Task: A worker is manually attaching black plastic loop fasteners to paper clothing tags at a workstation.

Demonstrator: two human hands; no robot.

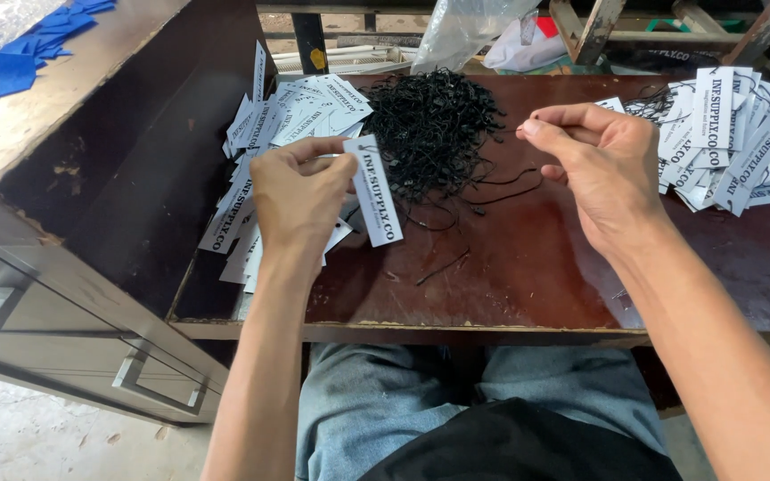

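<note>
Pinching a white card tag (pixel 374 189) by its top edge, left hand (pixel 300 198) keeps it upright w/ punched hole facing right hand (pixel 601 167), whose fingers (pixel 552 125) are clenched on a thin black string (pixel 511 134) aimed at that hole. Tag sits above dark glossy tabletop (pixel 528 267), near tangled heap of black strings (pixel 434 129). Flat stiff tags piled left (pixel 265 134); strung ones right (pixel 724 138).

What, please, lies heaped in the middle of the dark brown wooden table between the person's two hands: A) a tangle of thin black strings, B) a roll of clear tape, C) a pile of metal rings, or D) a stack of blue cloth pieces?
A: a tangle of thin black strings sits on the dark brown wooden table, between the left hand holding a white rectangular paper tag and the right hand.
</note>
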